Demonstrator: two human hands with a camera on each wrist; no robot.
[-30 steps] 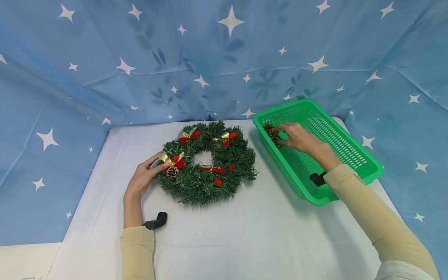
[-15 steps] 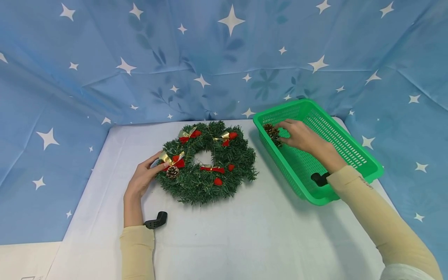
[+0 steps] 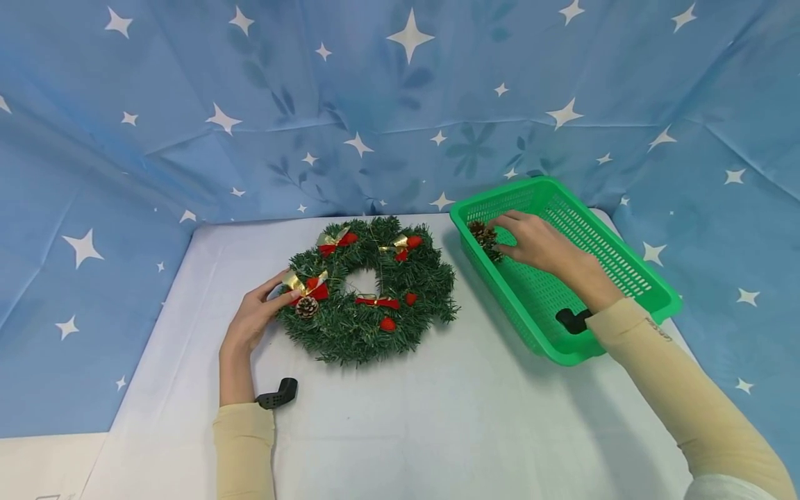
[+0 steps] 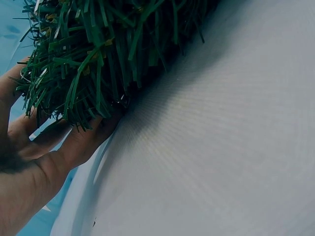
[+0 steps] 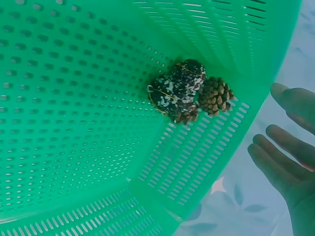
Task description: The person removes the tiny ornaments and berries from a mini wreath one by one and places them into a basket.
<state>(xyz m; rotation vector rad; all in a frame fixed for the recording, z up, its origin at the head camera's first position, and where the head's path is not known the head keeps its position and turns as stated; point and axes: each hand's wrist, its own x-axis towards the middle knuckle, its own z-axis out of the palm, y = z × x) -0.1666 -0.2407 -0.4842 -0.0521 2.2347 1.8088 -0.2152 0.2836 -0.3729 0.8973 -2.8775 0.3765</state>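
A green Christmas wreath (image 3: pixel 369 347) lies on the white cloth, with red-and-gold bows (image 3: pixel 377 302), red berries (image 3: pixel 387 324) and a small pine cone (image 3: pixel 306 307) on it. My left hand (image 3: pixel 253 316) grips the wreath's left edge, thumb on top beside a bow; the left wrist view shows fingers (image 4: pixel 81 145) tucked against its underside. My right hand (image 3: pixel 531 243) hovers over the far-left end of the green basket (image 3: pixel 521 316), fingers extended and parted, holding nothing. Several pine cones (image 5: pixel 215 96), some with white-speckled scales (image 5: pixel 167 93), lie in the basket just past its fingertips.
The basket stands at the right of the white-covered table (image 3: pixel 400 430), its far end near the back. A blue curtain with white stars (image 3: pixel 381 173) hangs behind and at both sides. Black wrist cameras (image 3: pixel 279 394) are worn on both wrists.
My right hand has drawn slightly back from the pine cones, its thumb and fingers a little further apart. My left hand and the wreath stay put.
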